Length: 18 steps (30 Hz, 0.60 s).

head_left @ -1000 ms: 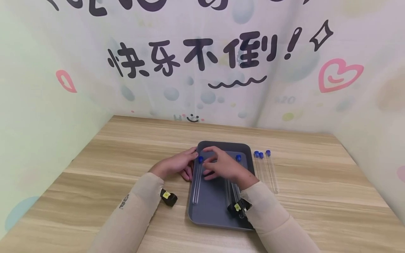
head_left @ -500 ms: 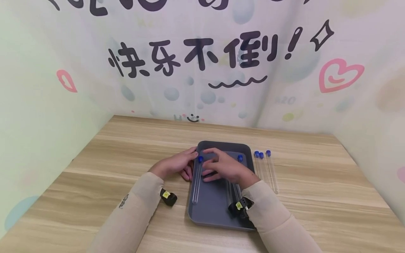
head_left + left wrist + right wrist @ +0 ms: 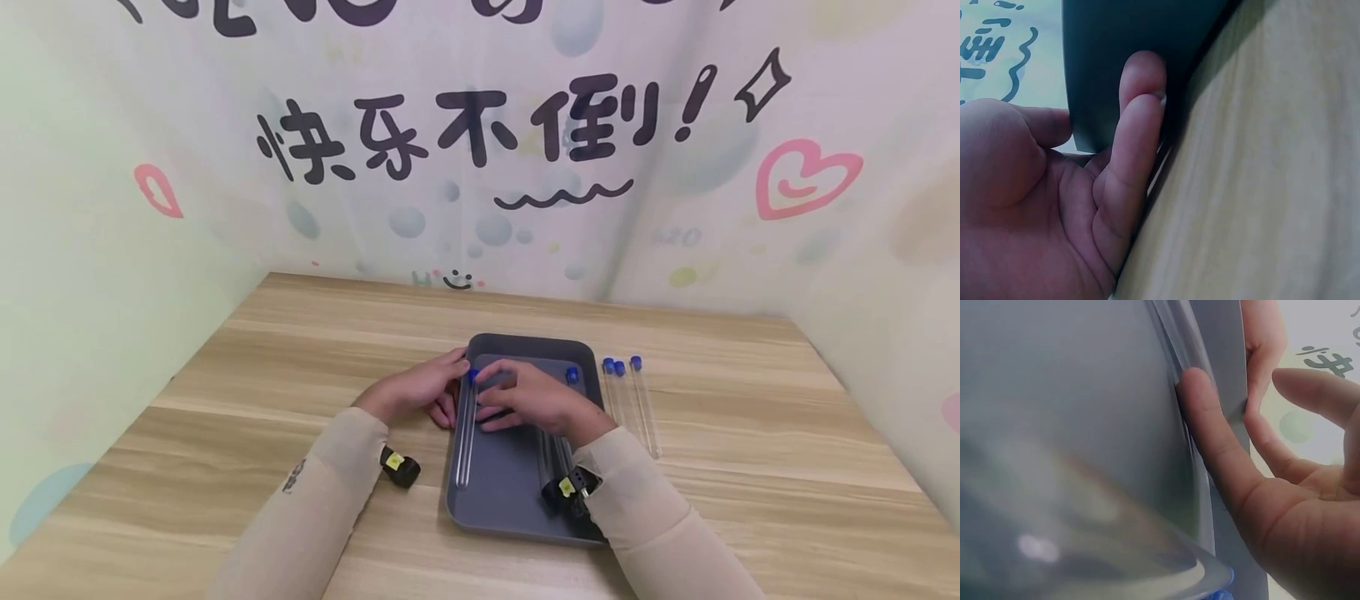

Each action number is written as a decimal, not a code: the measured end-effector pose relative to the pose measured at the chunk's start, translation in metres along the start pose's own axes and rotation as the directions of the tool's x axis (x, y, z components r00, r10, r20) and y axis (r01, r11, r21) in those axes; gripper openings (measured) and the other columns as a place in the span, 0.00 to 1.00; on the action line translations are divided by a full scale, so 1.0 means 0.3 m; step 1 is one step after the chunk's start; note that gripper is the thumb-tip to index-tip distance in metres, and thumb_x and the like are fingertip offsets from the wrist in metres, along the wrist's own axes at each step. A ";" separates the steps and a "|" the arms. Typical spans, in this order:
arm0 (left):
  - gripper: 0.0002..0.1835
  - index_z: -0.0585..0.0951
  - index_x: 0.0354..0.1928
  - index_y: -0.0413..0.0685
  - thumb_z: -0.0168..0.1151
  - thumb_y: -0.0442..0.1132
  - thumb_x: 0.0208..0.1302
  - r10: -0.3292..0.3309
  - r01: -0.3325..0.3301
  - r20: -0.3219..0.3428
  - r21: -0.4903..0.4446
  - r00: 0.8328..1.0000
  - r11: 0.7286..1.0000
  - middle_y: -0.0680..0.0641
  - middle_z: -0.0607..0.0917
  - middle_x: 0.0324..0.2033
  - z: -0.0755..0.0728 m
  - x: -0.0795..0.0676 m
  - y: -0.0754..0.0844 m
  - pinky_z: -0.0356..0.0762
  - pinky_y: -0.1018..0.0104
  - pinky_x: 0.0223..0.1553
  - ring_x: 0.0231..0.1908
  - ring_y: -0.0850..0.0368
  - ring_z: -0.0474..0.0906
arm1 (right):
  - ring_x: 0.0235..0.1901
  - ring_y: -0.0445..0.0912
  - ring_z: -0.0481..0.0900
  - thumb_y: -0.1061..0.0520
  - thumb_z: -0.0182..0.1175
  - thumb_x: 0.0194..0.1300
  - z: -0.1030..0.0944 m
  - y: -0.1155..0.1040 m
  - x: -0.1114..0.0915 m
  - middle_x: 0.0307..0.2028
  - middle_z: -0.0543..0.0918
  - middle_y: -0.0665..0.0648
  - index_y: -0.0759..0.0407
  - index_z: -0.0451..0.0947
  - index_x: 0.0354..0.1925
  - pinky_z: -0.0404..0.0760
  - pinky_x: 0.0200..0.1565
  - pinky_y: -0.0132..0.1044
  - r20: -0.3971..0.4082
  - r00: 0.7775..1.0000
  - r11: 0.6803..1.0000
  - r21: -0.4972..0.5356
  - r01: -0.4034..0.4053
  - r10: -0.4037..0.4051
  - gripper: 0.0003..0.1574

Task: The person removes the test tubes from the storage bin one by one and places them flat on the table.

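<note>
A grey tray (image 3: 495,512) sits on the wooden table. My left hand (image 3: 423,392) grips its left wall, thumb at the rim and fingers against the outside, as the left wrist view shows. Inside, along that wall, lies a clear test tube (image 3: 466,442) with a blue cap. My right hand (image 3: 532,396) is over the tray, fingers spread and slightly bent. One fingertip (image 3: 1197,384) touches the tube by the wall. Beneath my right wrist lie more test tubes (image 3: 545,462), partly hidden; one blue cap (image 3: 572,375) shows. A blurred clear tube (image 3: 1085,537) fills the right wrist view's foreground.
Several blue-capped test tubes (image 3: 643,412) lie on the table (image 3: 750,467) just right of the tray. A printed cloth backdrop (image 3: 480,242) stands behind the table. A small black camera (image 3: 401,471) is strapped at my left wrist.
My right fingers have come down slightly onto the left tube's cap end, and that tube has shifted a little. The right-side cap in the tray has moved slightly right. My left hand stays put.
</note>
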State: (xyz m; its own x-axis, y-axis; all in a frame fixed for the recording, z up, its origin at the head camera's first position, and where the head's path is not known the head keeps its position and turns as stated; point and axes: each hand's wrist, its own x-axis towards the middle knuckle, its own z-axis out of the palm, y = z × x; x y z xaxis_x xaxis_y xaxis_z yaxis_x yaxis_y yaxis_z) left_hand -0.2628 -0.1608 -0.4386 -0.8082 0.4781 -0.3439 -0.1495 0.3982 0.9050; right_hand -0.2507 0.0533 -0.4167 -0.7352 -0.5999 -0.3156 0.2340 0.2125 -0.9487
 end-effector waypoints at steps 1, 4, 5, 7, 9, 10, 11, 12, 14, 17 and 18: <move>0.28 0.47 0.79 0.67 0.31 0.50 0.82 -0.002 0.002 0.002 0.002 1.000 1.000 0.39 0.81 0.33 0.000 0.000 0.000 0.84 0.62 0.27 0.24 0.51 0.82 | 0.50 0.57 0.85 0.65 0.54 0.73 0.000 0.000 -0.002 0.55 0.76 0.71 0.66 0.65 0.64 0.86 0.50 0.48 0.007 1.000 1.000 -0.001 -0.001 0.001 0.24; 0.28 0.47 0.79 0.66 0.31 0.50 0.82 -0.004 0.004 0.003 0.004 1.000 1.000 0.39 0.81 0.33 0.001 0.001 0.003 0.85 0.62 0.27 0.24 0.51 0.82 | 0.48 0.55 0.85 0.65 0.55 0.73 -0.001 0.001 -0.003 0.54 0.77 0.70 0.66 0.67 0.64 0.86 0.51 0.48 0.028 1.000 1.000 -0.009 0.001 -0.001 0.24; 0.28 0.47 0.79 0.66 0.31 0.50 0.82 -0.003 0.003 0.003 0.006 1.000 1.000 0.39 0.81 0.33 0.001 0.001 0.004 0.85 0.62 0.27 0.24 0.51 0.82 | 0.48 0.55 0.85 0.65 0.55 0.73 -0.001 0.001 -0.003 0.54 0.77 0.69 0.66 0.67 0.64 0.86 0.51 0.48 0.034 0.999 1.000 -0.011 0.000 0.000 0.24; 0.28 0.47 0.79 0.66 0.31 0.50 0.82 -0.002 0.002 0.001 0.007 1.000 1.000 0.39 0.81 0.34 0.002 0.002 0.007 0.85 0.62 0.27 0.24 0.51 0.82 | 0.47 0.54 0.85 0.65 0.54 0.73 0.000 0.000 -0.004 0.54 0.78 0.69 0.66 0.67 0.65 0.86 0.51 0.48 0.048 0.999 1.000 -0.021 0.004 -0.003 0.24; 0.28 0.47 0.79 0.66 0.30 0.49 0.82 -0.002 0.002 -0.002 0.009 1.000 1.000 0.39 0.81 0.33 0.003 0.003 0.007 0.84 0.62 0.27 0.24 0.51 0.82 | 0.47 0.53 0.85 0.65 0.54 0.73 0.001 0.001 -0.004 0.54 0.78 0.69 0.66 0.67 0.65 0.86 0.51 0.48 0.061 0.998 1.000 -0.028 0.004 -0.002 0.24; 0.28 0.46 0.80 0.66 0.30 0.49 0.82 -0.004 0.004 -0.004 0.010 1.000 1.000 0.39 0.81 0.33 0.003 0.003 0.006 0.84 0.62 0.26 0.24 0.51 0.82 | 0.48 0.53 0.84 0.65 0.54 0.73 0.001 0.001 -0.004 0.54 0.78 0.68 0.66 0.67 0.65 0.86 0.52 0.48 0.066 0.998 1.000 -0.030 0.001 0.001 0.24; 0.28 0.46 0.80 0.65 0.30 0.49 0.82 -0.006 0.006 -0.005 0.010 1.000 1.000 0.39 0.81 0.33 0.003 0.002 0.005 0.84 0.62 0.26 0.24 0.51 0.82 | 0.48 0.53 0.84 0.65 0.53 0.74 0.002 0.002 -0.005 0.54 0.78 0.69 0.67 0.67 0.65 0.86 0.52 0.48 0.074 0.997 0.999 -0.033 0.002 0.001 0.24; 0.28 0.46 0.80 0.65 0.30 0.49 0.82 -0.009 0.009 -0.006 0.010 1.000 1.000 0.39 0.81 0.32 0.003 0.002 0.005 0.84 0.62 0.26 0.24 0.51 0.82 | 0.49 0.53 0.84 0.65 0.53 0.74 0.002 0.003 -0.005 0.55 0.78 0.68 0.67 0.67 0.65 0.86 0.52 0.48 0.080 0.997 0.999 -0.034 0.000 0.003 0.24; 0.28 0.45 0.80 0.66 0.30 0.49 0.82 -0.015 0.015 -0.012 0.008 1.000 1.000 0.39 0.81 0.31 0.004 0.000 0.005 0.84 0.62 0.26 0.23 0.52 0.81 | 0.50 0.54 0.84 0.64 0.54 0.74 0.003 0.004 -0.005 0.55 0.77 0.68 0.66 0.67 0.66 0.86 0.52 0.48 0.093 0.996 0.999 -0.034 -0.003 0.006 0.24; 0.28 0.45 0.80 0.67 0.30 0.49 0.82 -0.020 0.020 -0.020 0.008 1.000 1.000 0.40 0.81 0.31 0.006 -0.003 0.009 0.84 0.62 0.25 0.23 0.52 0.81 | 0.50 0.54 0.84 0.63 0.54 0.74 0.002 0.004 -0.006 0.57 0.77 0.69 0.66 0.67 0.66 0.85 0.53 0.48 0.114 0.993 0.999 -0.040 0.004 0.001 0.25; 0.28 0.45 0.80 0.66 0.30 0.49 0.82 -0.017 0.018 -0.020 0.011 1.000 1.000 0.40 0.81 0.30 0.006 -0.003 0.011 0.84 0.62 0.25 0.22 0.52 0.81 | 0.50 0.54 0.84 0.63 0.54 0.74 0.002 0.004 -0.006 0.57 0.77 0.69 0.65 0.67 0.66 0.85 0.53 0.48 0.118 0.993 0.999 -0.039 0.004 0.001 0.25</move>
State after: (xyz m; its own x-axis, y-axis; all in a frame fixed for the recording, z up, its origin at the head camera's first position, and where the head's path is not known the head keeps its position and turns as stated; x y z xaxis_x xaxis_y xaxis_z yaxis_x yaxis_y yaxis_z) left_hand -0.2614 -0.1585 -0.4358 -0.8168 0.4552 -0.3545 -0.1574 0.4153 0.8960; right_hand -0.2487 0.0542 -0.4172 -0.6549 -0.6864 -0.3161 0.2060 0.2403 -0.9486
